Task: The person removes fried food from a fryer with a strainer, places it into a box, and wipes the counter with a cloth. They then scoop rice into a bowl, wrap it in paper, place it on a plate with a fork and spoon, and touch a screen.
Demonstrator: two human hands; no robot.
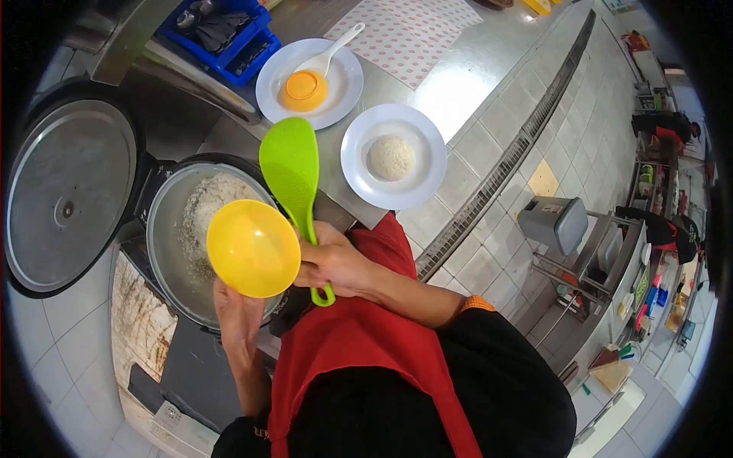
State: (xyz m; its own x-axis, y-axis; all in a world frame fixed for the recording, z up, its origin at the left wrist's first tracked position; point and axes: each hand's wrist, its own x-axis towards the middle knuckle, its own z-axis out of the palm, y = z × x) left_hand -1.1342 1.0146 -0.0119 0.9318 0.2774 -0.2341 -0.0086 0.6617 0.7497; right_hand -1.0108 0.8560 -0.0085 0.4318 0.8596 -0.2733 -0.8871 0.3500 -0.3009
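My left hand [238,311] holds a small yellow bowl [253,248] by its underside and rim, over the front of an open rice cooker [162,252]. The bowl's smooth inside shows no food. My right hand [336,261] is wrapped round the handle of a green rice paddle [290,162], its broad blade pointing away from me, and its fingers come right up to the bowl's rim. White rice [210,200] lies in the cooker's pot, partly hidden behind the bowl. Beyond the paddle, a white plate [357,174] bears a rounded mound of rice [392,158].
The cooker's lid [70,197] stands raised at the left. Another white plate [347,90] holds an orange cup-shaped piece [303,90] and a white spoon [340,46]. A blue bin [243,67] of utensils sits behind it. A floor drain [504,156] and a grey bin [553,223] are at right.
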